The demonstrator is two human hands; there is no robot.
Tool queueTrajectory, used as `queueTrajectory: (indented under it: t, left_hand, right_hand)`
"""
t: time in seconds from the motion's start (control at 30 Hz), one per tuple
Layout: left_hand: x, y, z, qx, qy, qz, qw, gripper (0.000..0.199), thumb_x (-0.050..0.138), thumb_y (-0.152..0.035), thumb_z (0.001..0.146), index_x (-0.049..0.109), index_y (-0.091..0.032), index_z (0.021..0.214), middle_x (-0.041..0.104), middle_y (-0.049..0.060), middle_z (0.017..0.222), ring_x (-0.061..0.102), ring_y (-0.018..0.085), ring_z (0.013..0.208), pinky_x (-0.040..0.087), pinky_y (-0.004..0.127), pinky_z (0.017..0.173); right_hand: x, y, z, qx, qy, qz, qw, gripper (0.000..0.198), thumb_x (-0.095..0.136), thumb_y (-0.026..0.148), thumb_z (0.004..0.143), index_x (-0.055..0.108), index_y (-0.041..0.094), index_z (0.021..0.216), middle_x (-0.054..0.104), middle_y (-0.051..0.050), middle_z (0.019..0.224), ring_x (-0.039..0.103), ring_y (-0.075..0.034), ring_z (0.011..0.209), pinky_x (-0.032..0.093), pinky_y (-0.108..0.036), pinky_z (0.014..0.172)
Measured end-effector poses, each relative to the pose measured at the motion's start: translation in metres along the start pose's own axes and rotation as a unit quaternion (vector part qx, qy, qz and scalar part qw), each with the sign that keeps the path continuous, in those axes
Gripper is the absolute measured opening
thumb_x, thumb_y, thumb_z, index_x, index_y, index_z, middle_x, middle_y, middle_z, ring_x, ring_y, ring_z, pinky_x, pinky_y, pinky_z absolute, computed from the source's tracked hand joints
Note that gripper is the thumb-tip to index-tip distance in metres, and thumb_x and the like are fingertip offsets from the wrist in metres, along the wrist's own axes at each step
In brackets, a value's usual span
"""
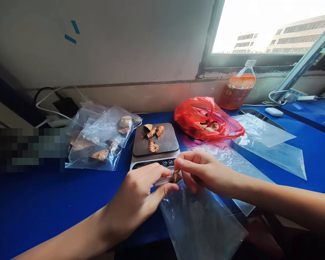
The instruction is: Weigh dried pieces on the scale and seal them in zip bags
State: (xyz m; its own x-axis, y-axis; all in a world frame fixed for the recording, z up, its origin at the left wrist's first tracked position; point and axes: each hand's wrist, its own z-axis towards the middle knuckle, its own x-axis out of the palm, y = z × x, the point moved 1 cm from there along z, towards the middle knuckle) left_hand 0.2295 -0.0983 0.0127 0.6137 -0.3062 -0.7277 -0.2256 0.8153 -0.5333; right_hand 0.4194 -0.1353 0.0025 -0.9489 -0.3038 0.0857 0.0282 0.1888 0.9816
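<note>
Over the front edge of the blue table (43,209) droops a see-through bag (203,220), its mouth up by the person's hands. The left hand (141,193) has its thumb and forefinger pinching that mouth, with the thumb below and the forefinger above. Just beside it, the right hand (206,169) pinches a brown dried piece (177,176) between thumb and forefinger, right at the bag's mouth (whether any of it is already inside, I cannot tell).

Behind the hands stands a kitchen scale (168,142), its display partly covered by the left hand and too small to read. On its dark plate one curled piece (153,146) lies toward the front, apart from a small cluster of pieces (151,132) farther back.

Left of the scale, filled bags (105,151) overlap in a heap, brown and pale pieces showing through. To the right, flat bags (276,159) lie fanned out, and a red plastic bag (184,117) sits with its top open on more dried pieces (212,126).

Farther off are a dark phone (262,118), a white case (273,111) and a bottle (239,88) of orange-red drink near the wall (141,47), below the window (260,29).
</note>
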Motion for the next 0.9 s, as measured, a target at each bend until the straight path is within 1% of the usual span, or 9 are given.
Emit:
queueTrajectory:
  t: [0.1, 0.2, 0.3, 0.4, 0.5, 0.6, 0.77, 0.9]
  left_hand:
    - [0.001, 0.0, -0.001, 0.032, 0.003, 0.018, 0.999, 0.005, 0.062, -0.016, 0.093, 0.067, -0.018, 0.095, 0.072, -0.003, 0.087, 0.067, 0.009, 0.078, 0.049, 0.016, 0.072]
    - [0.002, -0.001, -0.003, 0.081, -0.013, 0.07, 0.994, 0.008, 0.058, -0.018, 0.096, 0.065, -0.015, 0.093, 0.07, 0.0, 0.082, 0.065, 0.013, 0.073, 0.05, 0.021, 0.068]
    - [0.003, -0.002, -0.005, 0.12, -0.025, 0.122, 0.985, 0.013, 0.053, -0.015, 0.097, 0.063, -0.014, 0.088, 0.066, 0.002, 0.075, 0.061, 0.015, 0.066, 0.05, 0.025, 0.063]
    - [0.004, -0.003, -0.005, 0.147, -0.031, 0.161, 0.975, 0.018, 0.05, -0.011, 0.096, 0.063, -0.013, 0.083, 0.065, 0.003, 0.071, 0.06, 0.017, 0.063, 0.049, 0.028, 0.061]
    - [0.005, -0.004, -0.005, 0.159, -0.031, 0.182, 0.97, 0.022, 0.049, -0.009, 0.096, 0.064, -0.012, 0.08, 0.063, 0.004, 0.068, 0.059, 0.017, 0.061, 0.049, 0.029, 0.059]
    - [0.005, -0.004, -0.005, 0.163, -0.029, 0.185, 0.969, 0.023, 0.049, -0.009, 0.096, 0.065, -0.012, 0.079, 0.063, 0.004, 0.067, 0.058, 0.017, 0.059, 0.048, 0.028, 0.056]
    - [0.003, -0.004, -0.007, 0.168, -0.038, 0.176, 0.969, 0.022, 0.049, -0.011, 0.097, 0.064, -0.012, 0.081, 0.064, 0.004, 0.07, 0.06, 0.016, 0.061, 0.05, 0.027, 0.058]
    - [0.003, -0.004, -0.007, 0.167, -0.038, 0.169, 0.971, 0.022, 0.048, -0.01, 0.097, 0.064, -0.013, 0.081, 0.065, 0.003, 0.07, 0.062, 0.015, 0.062, 0.051, 0.025, 0.06]
  right_hand:
    - [-0.001, -0.004, 0.001, 0.029, 0.044, 0.038, 0.998, 0.043, 0.054, 0.058, 0.092, 0.055, 0.017, 0.077, 0.056, 0.004, 0.048, 0.042, -0.006, 0.037, 0.029, -0.017, 0.037]
    - [-0.001, -0.005, 0.002, 0.063, 0.084, 0.053, 0.993, 0.046, 0.051, 0.061, 0.093, 0.058, 0.017, 0.083, 0.059, 0.003, 0.048, 0.044, -0.006, 0.036, 0.03, -0.016, 0.036]
    - [0.001, -0.005, 0.001, 0.071, 0.076, 0.054, 0.993, 0.047, 0.056, 0.063, 0.089, 0.056, 0.017, 0.08, 0.06, 0.004, 0.049, 0.048, -0.006, 0.038, 0.034, -0.015, 0.038]
    - [0.002, -0.006, 0.0, 0.065, 0.063, 0.044, 0.995, 0.047, 0.06, 0.062, 0.087, 0.054, 0.016, 0.079, 0.066, 0.001, 0.058, 0.058, -0.007, 0.045, 0.036, -0.013, 0.04]
    - [0.002, -0.009, 0.001, 0.054, 0.074, 0.047, 0.995, 0.043, 0.061, 0.058, 0.089, 0.054, 0.016, 0.081, 0.068, 0.0, 0.062, 0.062, -0.008, 0.05, 0.04, -0.014, 0.043]
    - [0.001, -0.014, 0.003, 0.043, 0.093, 0.061, 0.993, 0.04, 0.065, 0.054, 0.088, 0.056, 0.016, 0.082, 0.067, 0.002, 0.06, 0.063, -0.008, 0.05, 0.043, -0.014, 0.045]
    - [0.001, -0.018, 0.006, 0.03, 0.088, 0.081, 0.992, 0.04, 0.069, 0.052, 0.085, 0.056, 0.015, 0.077, 0.065, 0.003, 0.058, 0.058, -0.006, 0.046, 0.042, -0.014, 0.044]
    - [0.003, -0.016, 0.005, 0.033, 0.081, 0.064, 0.994, 0.045, 0.07, 0.057, 0.082, 0.056, 0.015, 0.074, 0.063, 0.003, 0.056, 0.056, -0.006, 0.045, 0.041, -0.015, 0.043]
